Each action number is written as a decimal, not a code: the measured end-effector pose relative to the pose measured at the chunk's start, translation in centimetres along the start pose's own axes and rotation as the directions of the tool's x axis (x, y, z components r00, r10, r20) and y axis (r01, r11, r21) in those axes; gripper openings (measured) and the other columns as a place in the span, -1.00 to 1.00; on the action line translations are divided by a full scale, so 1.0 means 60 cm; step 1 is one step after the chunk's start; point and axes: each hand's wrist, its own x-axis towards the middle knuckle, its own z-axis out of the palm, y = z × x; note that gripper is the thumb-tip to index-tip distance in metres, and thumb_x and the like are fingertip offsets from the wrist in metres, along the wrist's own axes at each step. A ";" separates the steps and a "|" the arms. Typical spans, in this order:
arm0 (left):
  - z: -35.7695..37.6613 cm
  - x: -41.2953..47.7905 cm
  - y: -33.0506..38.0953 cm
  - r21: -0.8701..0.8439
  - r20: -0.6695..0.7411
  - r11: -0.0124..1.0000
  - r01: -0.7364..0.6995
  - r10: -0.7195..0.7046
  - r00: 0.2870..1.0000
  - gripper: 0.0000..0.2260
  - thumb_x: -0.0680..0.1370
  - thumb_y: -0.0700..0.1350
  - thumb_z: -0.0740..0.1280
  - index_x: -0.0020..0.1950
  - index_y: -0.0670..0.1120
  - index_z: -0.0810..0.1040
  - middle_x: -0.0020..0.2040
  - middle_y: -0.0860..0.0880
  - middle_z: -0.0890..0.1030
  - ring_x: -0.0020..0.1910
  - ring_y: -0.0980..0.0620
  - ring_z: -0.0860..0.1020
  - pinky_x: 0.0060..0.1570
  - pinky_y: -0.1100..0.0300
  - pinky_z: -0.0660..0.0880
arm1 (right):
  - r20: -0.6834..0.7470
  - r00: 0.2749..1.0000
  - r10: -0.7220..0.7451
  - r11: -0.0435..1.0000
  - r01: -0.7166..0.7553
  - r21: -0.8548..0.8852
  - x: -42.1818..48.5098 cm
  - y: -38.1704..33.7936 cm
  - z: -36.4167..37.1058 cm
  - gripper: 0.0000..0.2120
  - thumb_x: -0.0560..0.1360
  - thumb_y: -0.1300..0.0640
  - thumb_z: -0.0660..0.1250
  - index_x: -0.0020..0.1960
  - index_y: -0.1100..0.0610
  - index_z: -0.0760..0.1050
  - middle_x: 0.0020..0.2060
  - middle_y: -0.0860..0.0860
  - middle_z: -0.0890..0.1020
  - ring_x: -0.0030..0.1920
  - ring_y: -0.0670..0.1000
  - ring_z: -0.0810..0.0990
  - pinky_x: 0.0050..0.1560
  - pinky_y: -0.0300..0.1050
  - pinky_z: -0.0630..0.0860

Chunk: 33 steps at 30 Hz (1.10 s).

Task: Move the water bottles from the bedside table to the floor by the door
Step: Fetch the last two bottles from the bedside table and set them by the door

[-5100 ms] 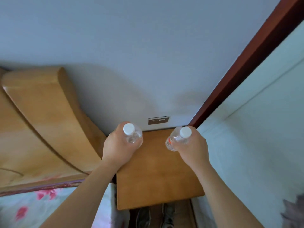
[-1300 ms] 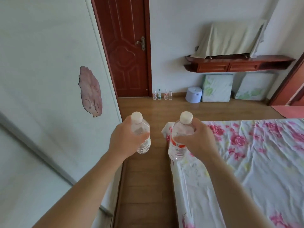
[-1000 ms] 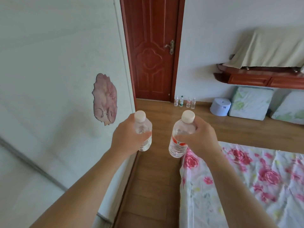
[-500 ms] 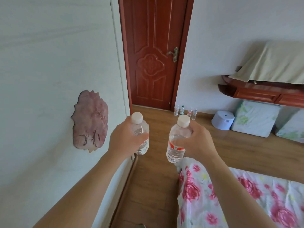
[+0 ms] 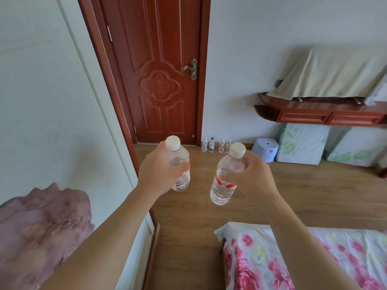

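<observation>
Floor bottles [image 5: 212, 145] right of door [image 5: 159, 80]

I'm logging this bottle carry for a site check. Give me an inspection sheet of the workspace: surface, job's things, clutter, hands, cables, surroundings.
Surface: wooden floor, running from the bed to the door.
Job's things: left bottle and right bottle, both capped and held in the air; row of small bottles standing on the floor right of the door.
Clutter: pale blue stool; two floral cushions leaning against the wall.
Hands: left hand grips the left bottle; right hand grips the right bottle.
Cables: nothing seen.
Surroundings: red-brown door, shut; bed with a floral sheet; wall shelf with something cloth-covered on it.
</observation>
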 end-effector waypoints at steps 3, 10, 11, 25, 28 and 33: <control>0.036 0.064 -0.008 -0.014 0.028 1.000 -0.012 0.012 1.000 -0.55 0.42 0.21 0.46 0.24 0.11 0.46 -0.08 0.25 0.53 -0.03 0.13 0.57 -0.04 0.14 0.55 | 0.007 1.000 0.018 1.000 -0.018 0.013 0.075 0.019 0.008 -0.52 0.23 0.04 0.56 0.10 -0.15 0.52 -0.09 -0.18 0.64 -0.06 -0.11 0.61 -0.04 -0.07 0.61; 0.109 0.244 0.003 0.020 0.058 1.000 0.016 -0.017 0.998 -0.58 0.40 0.24 0.43 0.18 0.15 0.48 -0.08 0.20 0.57 -0.05 0.15 0.57 -0.09 0.12 0.55 | 0.024 0.999 0.027 0.999 -0.028 0.035 0.286 0.045 0.010 -0.50 0.26 0.02 0.54 0.16 -0.14 0.49 -0.05 -0.18 0.63 -0.02 -0.08 0.61 -0.04 -0.09 0.59; 0.117 0.269 0.008 0.009 0.058 1.000 0.023 -0.023 0.998 -0.57 0.39 0.25 0.42 0.18 0.15 0.48 -0.06 0.19 0.58 -0.04 0.15 0.57 -0.07 0.09 0.57 | 0.035 0.999 0.018 0.999 -0.019 0.029 0.316 0.044 0.006 -0.50 0.27 0.03 0.54 0.18 -0.12 0.49 -0.04 -0.17 0.63 -0.02 -0.08 0.60 -0.04 -0.10 0.58; 0.226 0.565 -0.004 -0.007 0.030 0.999 0.043 -0.043 0.999 -0.59 0.38 0.23 0.42 0.17 0.14 0.49 -0.11 0.18 0.61 -0.10 0.17 0.58 -0.13 0.09 0.58 | 0.042 0.999 -0.024 1.000 0.023 0.017 0.640 0.039 0.013 -0.54 0.26 0.08 0.55 0.12 -0.09 0.51 -0.11 -0.16 0.63 -0.08 -0.10 0.61 -0.16 -0.15 0.55; 0.262 0.644 -0.032 -0.034 0.062 0.999 0.032 -0.030 0.998 -0.56 0.34 0.26 0.41 0.16 0.15 0.50 -0.10 0.18 0.62 -0.11 0.16 0.59 -0.11 0.03 0.60 | 0.016 1.000 0.002 1.000 -0.002 -0.007 0.715 0.050 0.037 -0.53 0.26 0.07 0.55 0.13 -0.08 0.52 -0.10 -0.15 0.64 -0.08 -0.10 0.61 -0.15 -0.14 0.56; 0.316 0.803 -0.063 -0.078 0.123 0.997 0.006 0.004 0.992 -0.53 0.33 0.27 0.42 0.18 0.16 0.51 -0.05 0.20 0.64 -0.06 0.15 0.61 -0.06 0.00 0.60 | -0.033 0.997 0.067 0.998 -0.068 -0.018 0.850 0.051 0.074 -0.53 0.22 0.08 0.55 0.10 -0.08 0.54 -0.12 -0.12 0.65 -0.08 -0.06 0.63 -0.10 -0.04 0.61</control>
